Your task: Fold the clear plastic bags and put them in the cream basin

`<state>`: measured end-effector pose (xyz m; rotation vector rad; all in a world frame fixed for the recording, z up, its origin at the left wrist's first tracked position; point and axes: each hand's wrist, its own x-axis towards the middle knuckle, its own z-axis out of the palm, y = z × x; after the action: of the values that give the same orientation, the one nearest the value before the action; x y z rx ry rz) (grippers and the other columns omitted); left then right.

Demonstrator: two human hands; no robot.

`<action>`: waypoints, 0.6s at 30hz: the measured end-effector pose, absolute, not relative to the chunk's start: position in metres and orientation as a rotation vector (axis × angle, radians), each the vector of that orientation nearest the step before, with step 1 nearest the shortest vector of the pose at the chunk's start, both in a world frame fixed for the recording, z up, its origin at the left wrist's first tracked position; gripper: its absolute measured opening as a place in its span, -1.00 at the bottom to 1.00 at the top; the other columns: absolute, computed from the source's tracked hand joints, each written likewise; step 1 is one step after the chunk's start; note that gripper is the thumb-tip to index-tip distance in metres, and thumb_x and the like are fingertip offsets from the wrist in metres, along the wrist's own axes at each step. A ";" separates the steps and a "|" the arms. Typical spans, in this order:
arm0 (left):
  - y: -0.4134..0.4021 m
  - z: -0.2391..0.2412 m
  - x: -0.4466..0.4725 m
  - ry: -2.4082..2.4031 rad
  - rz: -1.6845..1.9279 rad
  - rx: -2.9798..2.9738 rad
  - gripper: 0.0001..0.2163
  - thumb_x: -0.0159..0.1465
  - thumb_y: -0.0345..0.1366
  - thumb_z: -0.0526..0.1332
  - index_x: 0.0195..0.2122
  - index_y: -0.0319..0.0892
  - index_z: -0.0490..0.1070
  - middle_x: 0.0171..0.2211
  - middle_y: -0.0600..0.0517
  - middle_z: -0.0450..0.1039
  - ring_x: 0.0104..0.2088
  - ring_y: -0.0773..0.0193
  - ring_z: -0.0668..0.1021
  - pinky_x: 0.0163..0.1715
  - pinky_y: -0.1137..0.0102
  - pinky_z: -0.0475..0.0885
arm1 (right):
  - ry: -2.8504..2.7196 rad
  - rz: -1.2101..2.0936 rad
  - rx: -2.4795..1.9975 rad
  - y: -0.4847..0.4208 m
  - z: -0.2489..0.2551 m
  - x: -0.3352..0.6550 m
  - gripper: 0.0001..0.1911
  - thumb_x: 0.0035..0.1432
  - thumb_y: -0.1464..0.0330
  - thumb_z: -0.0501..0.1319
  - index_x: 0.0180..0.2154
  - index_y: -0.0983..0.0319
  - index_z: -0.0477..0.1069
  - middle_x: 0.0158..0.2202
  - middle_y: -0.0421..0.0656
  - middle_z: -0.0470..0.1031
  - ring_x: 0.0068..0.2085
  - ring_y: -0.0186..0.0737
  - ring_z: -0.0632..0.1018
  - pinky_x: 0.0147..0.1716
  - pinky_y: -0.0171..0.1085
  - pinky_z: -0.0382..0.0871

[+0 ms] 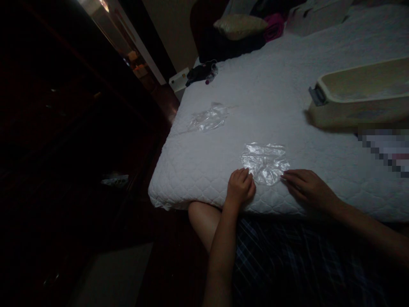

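Note:
A crumpled clear plastic bag lies flat on the white quilted mattress near its front edge. My left hand rests at the bag's lower left edge with its fingers curled, touching the plastic. My right hand lies at the bag's right edge, fingers stretched out flat toward it and touching its rim. A second clear plastic bag lies farther back to the left, away from both hands.
A beige plastic basket stands on the mattress at the right. Dark clothes and small items sit at the far left corner, pillows and a pink cloth behind. The dark floor drops off left of the mattress.

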<state>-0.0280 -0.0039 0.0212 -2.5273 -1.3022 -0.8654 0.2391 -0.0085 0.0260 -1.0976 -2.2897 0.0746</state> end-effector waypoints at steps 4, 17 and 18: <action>-0.005 0.022 -0.026 -1.292 -0.826 -2.527 -0.82 0.24 -0.32 0.13 -0.18 -0.22 0.45 -0.10 -0.16 0.51 -0.05 0.09 0.52 -0.03 0.14 0.44 | -2.322 0.102 -1.089 -0.009 0.018 0.237 -0.73 0.21 0.36 0.09 -0.11 0.08 0.49 -0.12 -0.04 0.55 -0.12 -0.01 0.55 -0.15 0.05 0.42; -0.009 0.021 -0.016 -1.090 -0.648 -2.496 -0.77 0.26 -0.30 0.11 -0.15 -0.30 0.44 -0.22 -0.17 0.51 -0.24 0.14 0.52 -0.28 0.28 0.38 | -2.242 0.025 -1.110 0.005 0.026 0.246 -0.76 0.21 0.39 0.10 -0.16 0.21 0.49 -0.16 0.01 0.54 -0.14 -0.02 0.54 -0.17 0.01 0.44; -0.010 0.021 -0.014 -1.072 -0.645 -2.502 -0.78 0.27 -0.29 0.11 -0.16 -0.30 0.44 -0.22 -0.16 0.51 -0.24 0.14 0.52 -0.29 0.29 0.37 | -2.240 0.040 -1.109 0.007 0.028 0.246 -0.76 0.21 0.39 0.10 -0.16 0.21 0.50 -0.17 0.01 0.54 -0.14 -0.02 0.54 -0.17 0.00 0.44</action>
<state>-0.0142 -0.0099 0.0206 -2.5017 -1.0724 -0.6446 0.2463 0.0069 0.0275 -1.1095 -2.2402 0.0396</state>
